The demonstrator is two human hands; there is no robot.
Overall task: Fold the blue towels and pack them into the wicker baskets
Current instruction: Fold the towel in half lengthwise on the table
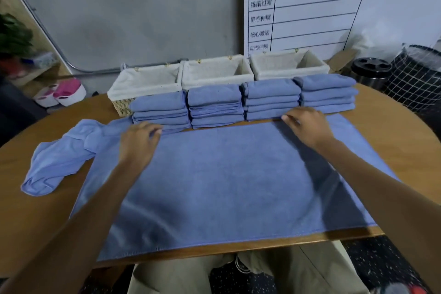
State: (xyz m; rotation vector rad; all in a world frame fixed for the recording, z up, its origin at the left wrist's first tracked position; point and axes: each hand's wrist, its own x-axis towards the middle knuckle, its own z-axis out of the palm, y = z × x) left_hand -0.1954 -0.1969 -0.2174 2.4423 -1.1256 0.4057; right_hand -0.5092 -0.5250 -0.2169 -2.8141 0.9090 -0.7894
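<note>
A large blue towel (214,181) lies spread flat across the round wooden desk (403,131), its near edge along the desk's front rim. Both hands reach to its far edge: the left hand (139,141) curls its fingers around the edge near the far-left corner, and the right hand (307,125) pinches the edge further right. Just beyond the hands stand four stacks of folded blue towels (243,102) in a row. Behind them sit three fabric-lined wicker baskets (217,71) side by side. A crumpled blue towel (59,157) lies at the left, touching the spread one.
</note>
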